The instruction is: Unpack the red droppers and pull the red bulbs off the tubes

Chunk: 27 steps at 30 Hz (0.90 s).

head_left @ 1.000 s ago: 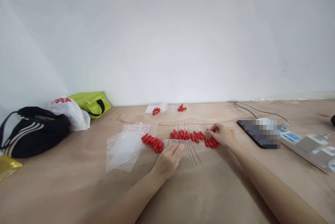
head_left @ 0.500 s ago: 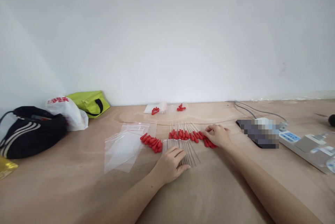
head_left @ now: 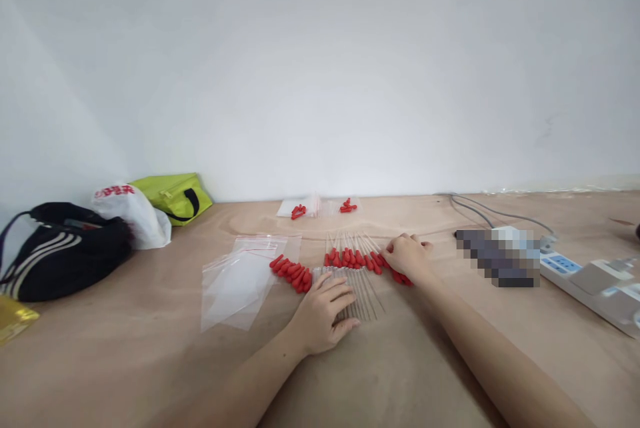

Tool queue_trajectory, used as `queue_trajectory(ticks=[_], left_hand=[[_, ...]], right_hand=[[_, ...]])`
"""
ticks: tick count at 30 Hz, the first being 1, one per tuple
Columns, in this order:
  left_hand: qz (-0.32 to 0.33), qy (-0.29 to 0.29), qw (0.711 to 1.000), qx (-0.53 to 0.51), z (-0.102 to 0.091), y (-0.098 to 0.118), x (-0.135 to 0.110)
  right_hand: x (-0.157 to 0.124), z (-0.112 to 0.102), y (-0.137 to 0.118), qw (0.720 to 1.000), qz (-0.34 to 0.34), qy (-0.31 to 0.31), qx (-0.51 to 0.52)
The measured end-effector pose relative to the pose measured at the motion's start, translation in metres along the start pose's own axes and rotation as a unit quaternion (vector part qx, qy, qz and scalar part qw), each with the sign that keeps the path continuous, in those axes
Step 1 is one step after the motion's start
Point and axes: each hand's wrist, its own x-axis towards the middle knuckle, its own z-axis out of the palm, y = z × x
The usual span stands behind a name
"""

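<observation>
Several glass droppers with red rubber bulbs lie in a row on the wooden table. A second group of clear glass tubes lies nearer me, with loose red bulbs at its left end. My left hand rests on the clear tubes, fingers spread and slightly curled. My right hand sits at the right end of the red-bulb row, fingers curled over a few bulbs; what it grips is hidden.
Clear zip bags lie left of the droppers. Two small filled bags sit by the wall. A black striped bag, a white plastic bag and a green pouch stand far left. A phone and power strip lie right.
My left hand drew back toward me along the clear tubes and curled a little. My right hand slid left along the row of red bulbs.
</observation>
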Motion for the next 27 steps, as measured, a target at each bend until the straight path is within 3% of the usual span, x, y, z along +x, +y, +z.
queue_trajectory(ticks=[5,9,12,15,19,22,27], left_hand=[[0.005,0.011,1.000,-0.010,-0.005,-0.001,-0.001],[0.002,0.060,0.998,0.012,-0.007,-0.004,-0.005],[-0.032,0.106,0.993,0.046,-0.007,-0.006,-0.010],[-0.058,0.141,0.985,0.083,-0.008,-0.006,-0.013],[-0.010,0.146,0.982,0.116,-0.010,-0.001,-0.011],[0.030,0.132,0.984,0.112,-0.007,0.005,-0.008],[0.026,0.147,0.985,0.091,-0.001,0.011,-0.007]], right_hand=[[-0.001,-0.003,-0.002,1.000,0.009,0.011,0.002],[-0.006,-0.012,-0.004,0.998,0.006,0.056,0.029],[-0.025,-0.018,-0.003,0.988,-0.064,0.114,0.081],[-0.055,-0.017,-0.002,0.961,-0.188,0.151,0.136],[-0.089,-0.011,-0.004,0.911,-0.315,0.194,0.182],[-0.098,-0.008,-0.011,0.887,-0.362,0.203,0.204],[-0.099,-0.006,-0.023,0.868,-0.398,0.194,0.222]])
